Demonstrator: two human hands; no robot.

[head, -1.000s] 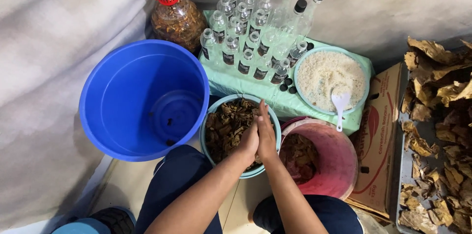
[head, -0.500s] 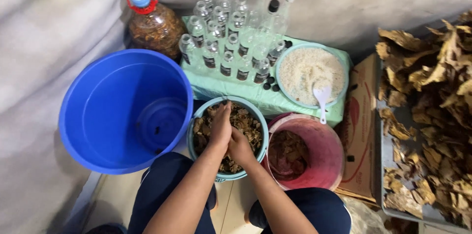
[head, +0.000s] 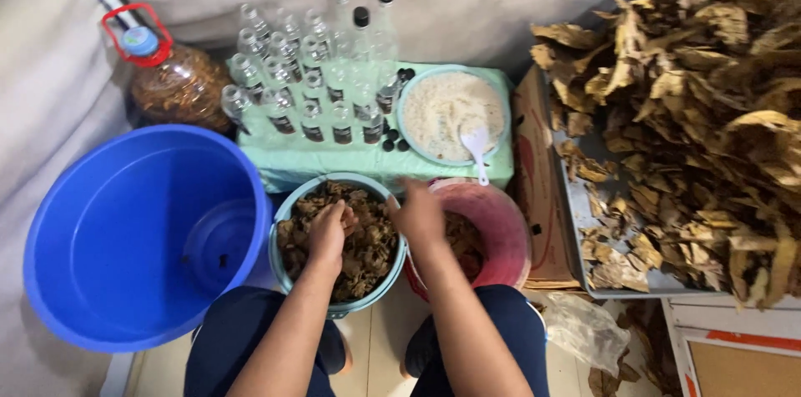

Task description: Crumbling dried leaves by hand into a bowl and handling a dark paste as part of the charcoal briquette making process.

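Note:
A teal bowl (head: 288, 268) full of brown dried pieces sits on the floor between my knees. My left hand (head: 329, 230) rests in the bowl with its fingers curled into the brown pieces. My right hand (head: 417, 213) hovers over the gap between that bowl and a pink bucket (head: 505, 234) on the right, which also holds brown pieces. Blur hides what the right fingers hold.
A large blue tub (head: 133, 230) stands at the left. Behind the bowls, a green-covered stand (head: 292, 159) bears several small clear bottles (head: 313, 80) and a bowl of white grains (head: 450, 109) with a white spoon. A brown-filled jug (head: 171, 80) stands at back left, with dried leaves (head: 692, 113) on a tray at right.
The view has swung right and moved closer. My hands, pressed together over the teal bowl before, have parted: the left stays in the bowl, the right has moved toward the pink bucket.

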